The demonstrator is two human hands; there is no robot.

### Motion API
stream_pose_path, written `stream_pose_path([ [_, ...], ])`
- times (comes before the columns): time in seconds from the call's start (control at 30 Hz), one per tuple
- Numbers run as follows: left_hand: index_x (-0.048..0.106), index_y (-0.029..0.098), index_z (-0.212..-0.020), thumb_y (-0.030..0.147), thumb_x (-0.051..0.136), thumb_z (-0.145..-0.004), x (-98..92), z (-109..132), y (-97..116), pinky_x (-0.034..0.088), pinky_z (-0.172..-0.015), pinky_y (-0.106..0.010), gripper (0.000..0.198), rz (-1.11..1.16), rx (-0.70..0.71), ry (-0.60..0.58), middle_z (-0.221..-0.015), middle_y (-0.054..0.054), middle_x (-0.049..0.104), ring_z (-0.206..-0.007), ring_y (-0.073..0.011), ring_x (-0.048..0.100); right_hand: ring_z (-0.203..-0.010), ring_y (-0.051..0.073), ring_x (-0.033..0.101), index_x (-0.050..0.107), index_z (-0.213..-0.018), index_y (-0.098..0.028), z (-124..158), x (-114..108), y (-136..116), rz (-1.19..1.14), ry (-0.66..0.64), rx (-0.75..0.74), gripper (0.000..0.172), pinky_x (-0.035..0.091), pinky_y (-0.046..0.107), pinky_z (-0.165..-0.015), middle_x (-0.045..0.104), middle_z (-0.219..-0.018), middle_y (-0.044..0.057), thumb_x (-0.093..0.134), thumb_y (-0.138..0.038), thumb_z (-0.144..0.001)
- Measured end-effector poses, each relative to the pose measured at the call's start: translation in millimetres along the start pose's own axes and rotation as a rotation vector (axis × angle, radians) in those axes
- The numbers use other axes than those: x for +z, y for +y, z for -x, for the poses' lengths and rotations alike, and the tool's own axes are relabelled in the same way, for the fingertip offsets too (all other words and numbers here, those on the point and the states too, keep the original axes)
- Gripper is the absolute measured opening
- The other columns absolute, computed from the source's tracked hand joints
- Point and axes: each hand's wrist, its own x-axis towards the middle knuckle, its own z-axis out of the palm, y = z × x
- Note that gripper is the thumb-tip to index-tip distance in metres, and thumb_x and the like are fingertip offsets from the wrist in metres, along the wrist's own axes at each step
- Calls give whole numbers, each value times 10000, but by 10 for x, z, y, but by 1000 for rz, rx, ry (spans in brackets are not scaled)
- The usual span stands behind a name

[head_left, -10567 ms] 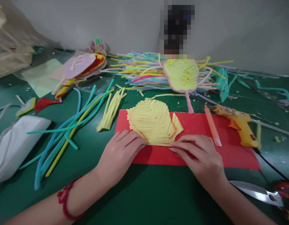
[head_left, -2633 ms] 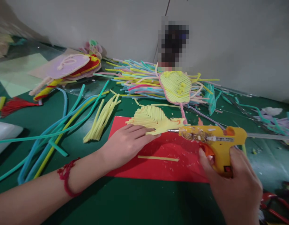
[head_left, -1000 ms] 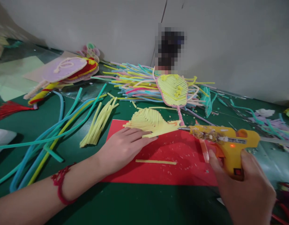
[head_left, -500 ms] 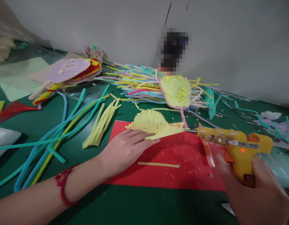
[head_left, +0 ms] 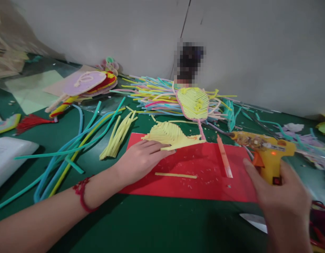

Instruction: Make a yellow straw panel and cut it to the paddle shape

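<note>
The left hand (head_left: pixel 141 158) pinches the near edge of the yellow chenille-stem panel (head_left: pixel 167 133) at the red board's (head_left: pixel 178 188) far edge; it looks light and bendy, best held along glued rows. The right hand (head_left: pixel 286 196) grips the hot-glue gun (head_left: pixel 270 144), probably rigid, by its handle.

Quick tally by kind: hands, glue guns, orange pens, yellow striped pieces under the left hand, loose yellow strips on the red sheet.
Hands: 2 (left hand, right hand)
Glue gun: 1
Orange pen: 1
Yellow striped piece: 1
Loose yellow strip: 1
Total: 6
</note>
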Motion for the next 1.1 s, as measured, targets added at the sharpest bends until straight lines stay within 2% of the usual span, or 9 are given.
stream_pose_path([
  [0.1, 634, 177, -1088, 94, 384, -918, -58, 15, -36, 518, -864, -335, 314, -40, 45, -46, -1144, -84, 678, -1031, -185, 636, -477, 126, 336, 383, -595, -246, -54, -104, 5, 118, -58, 133, 355, 282, 273, -440, 392, -589, -32, 639, -479, -669],
  [0.27, 662, 172, -1014, 76, 398, -898, -119, 48, -56, 488, -937, -370, 304, -64, 86, -144, -1248, -87, 621, -1112, -196, 601, -484, 132, 317, 300, -545, -270, -174, -147, 228, 169, -106, 140, 398, 292, 296, -465, 350, -562, -31, 598, -483, -700],
  [0.47, 660, 181, -1040, -13, 383, -818, -256, 169, -10, 415, -1040, -405, 405, -94, 51, -233, -1323, -70, 564, -1226, -190, 517, -573, 194, 465, 485, -592, -242, -279, -53, 642, 219, -306, 159, 412, 353, 339, -520, 413, -588, 17, 451, -626, -738],
  [0.6, 683, 170, -894, 16, 382, -842, -396, 239, 7, 434, -1026, -387, 342, -89, 7, -176, -1224, -64, 640, -1159, -177, 571, -796, 299, 572, 672, -843, -126, -283, -54, 739, 353, -377, 229, 668, 389, 381, -571, 566, -827, 165, 480, -739, -659],
  [0.67, 679, 166, -916, 95, 403, -891, -435, 244, 27, 471, -979, -390, 286, -70, -63, -117, -1162, -70, 672, -1095, -183, 608, -903, 345, 573, 674, -1012, -61, -274, -85, 720, 393, -360, 246, 804, 394, 400, -593, 574, -968, 237, 454, -755, -671],
  [0.77, 660, 158, -1007, 211, 429, -929, -422, 216, 75, 512, -899, -377, 250, -35, -167, -71, -1070, -78, 703, -1005, -187, 640, -981, 301, 565, 686, -1031, -77, -221, -125, 568, 257, -272, 122, 672, 418, 368, -673, 597, -962, 196, 433, -643, -773],
  [0.83, 661, 158, -1007, 219, 432, -933, -370, 187, 105, 519, -863, -353, 248, -10, -190, -64, -1024, -72, 710, -963, -179, 647, -855, 206, 595, 695, -988, -132, -144, -114, 375, 23, -260, -46, 525, 435, 311, -706, 613, -945, 125, 447, -560, -813],
  [0.97, 674, 158, -969, 199, 461, -924, -228, 155, 133, 511, -819, -318, 221, 31, -187, -53, -966, -59, 696, -913, -168, 639, -713, 134, 590, 668, -939, -216, 55, 34, -80, -320, -437, -360, 288, 457, 277, -692, 644, -942, 45, 472, -416, -873],
  [1.1, 680, 175, -990, 233, 445, -935, -137, 182, 129, 498, -792, -301, 248, 50, -171, -38, -957, -61, 678, -880, -161, 619, -830, 157, 616, 643, -954, -218, 139, 241, -328, -445, -506, -511, 164, 476, 282, -753, 643, -913, 45, 508, -281, -886],
])
